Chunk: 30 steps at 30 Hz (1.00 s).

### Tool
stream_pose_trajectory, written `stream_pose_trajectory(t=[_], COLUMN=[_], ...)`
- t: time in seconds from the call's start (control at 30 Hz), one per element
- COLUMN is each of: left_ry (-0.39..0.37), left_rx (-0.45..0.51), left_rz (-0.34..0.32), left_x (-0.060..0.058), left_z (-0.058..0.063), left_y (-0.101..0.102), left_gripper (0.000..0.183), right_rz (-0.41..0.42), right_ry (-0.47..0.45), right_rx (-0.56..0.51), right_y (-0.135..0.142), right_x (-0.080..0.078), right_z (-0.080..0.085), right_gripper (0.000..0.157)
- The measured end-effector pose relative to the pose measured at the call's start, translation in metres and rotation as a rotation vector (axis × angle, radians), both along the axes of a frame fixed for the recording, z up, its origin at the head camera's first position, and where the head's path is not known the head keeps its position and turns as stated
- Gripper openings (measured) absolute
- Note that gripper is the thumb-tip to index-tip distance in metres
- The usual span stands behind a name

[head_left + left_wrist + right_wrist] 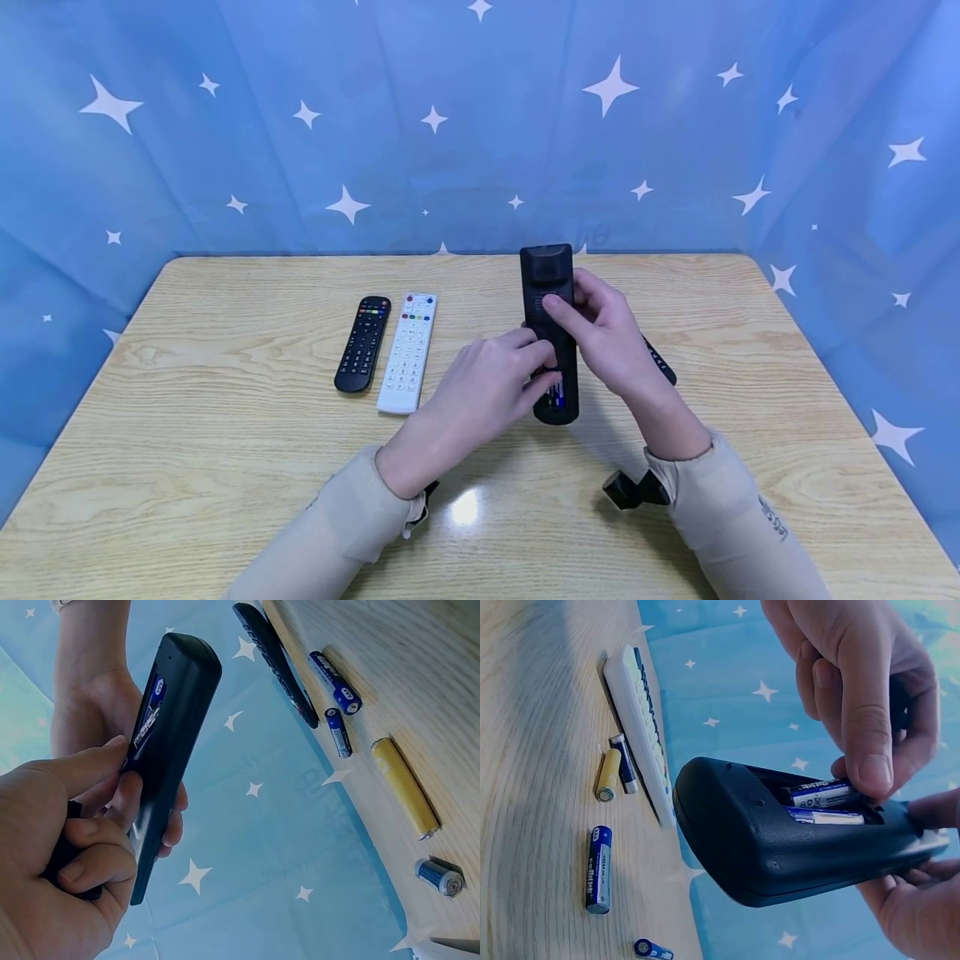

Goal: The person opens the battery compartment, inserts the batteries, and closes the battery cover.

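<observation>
A black remote control point(546, 275) is held above the table, back side up, its battery compartment uncovered. My right hand point(611, 342) grips its side, thumb on the back and fingers underneath. Two blue AAA batteries lie in the compartment; the upper battery point(821, 795) sits slightly raised beside the lower battery point(825, 817). My left hand point(480, 383) has its thumb on the raised battery's end, with the index finger close by. Its other fingers curl round a small black piece point(71, 851), apparently the battery cover, mostly hidden in the palm.
On the table's left lie a smaller black remote point(363, 346) and a white remote point(407, 354). Another dark remote point(662, 361) shows partly behind my right wrist. Loose batteries, including a yellow battery point(406, 787) and a thick blue battery point(335, 682), lie on the tabletop point(225, 433).
</observation>
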<state>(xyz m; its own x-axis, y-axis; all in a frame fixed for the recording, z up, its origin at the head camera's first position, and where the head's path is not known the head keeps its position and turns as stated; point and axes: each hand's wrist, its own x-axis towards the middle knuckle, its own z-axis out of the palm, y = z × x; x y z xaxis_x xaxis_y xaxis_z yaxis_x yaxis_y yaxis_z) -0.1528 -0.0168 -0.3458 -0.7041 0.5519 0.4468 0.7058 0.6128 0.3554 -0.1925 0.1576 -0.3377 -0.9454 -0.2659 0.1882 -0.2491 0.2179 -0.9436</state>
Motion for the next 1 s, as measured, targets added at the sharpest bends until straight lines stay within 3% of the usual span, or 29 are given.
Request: stream_pose_trajectory(t=[1.0], left_ry=[-0.013], left_rx=[0.015], left_rz=[-0.008], left_x=[-0.0006], left_z=[-0.0030], left_y=[0.0003], left_gripper=[0.005], right_rz=[0.005], right_ry=[-0.001], right_rx=[-0.008], right_y=[0.0007], right_x=[-0.0009], right_z=[-0.0006], right_gripper=[0.032])
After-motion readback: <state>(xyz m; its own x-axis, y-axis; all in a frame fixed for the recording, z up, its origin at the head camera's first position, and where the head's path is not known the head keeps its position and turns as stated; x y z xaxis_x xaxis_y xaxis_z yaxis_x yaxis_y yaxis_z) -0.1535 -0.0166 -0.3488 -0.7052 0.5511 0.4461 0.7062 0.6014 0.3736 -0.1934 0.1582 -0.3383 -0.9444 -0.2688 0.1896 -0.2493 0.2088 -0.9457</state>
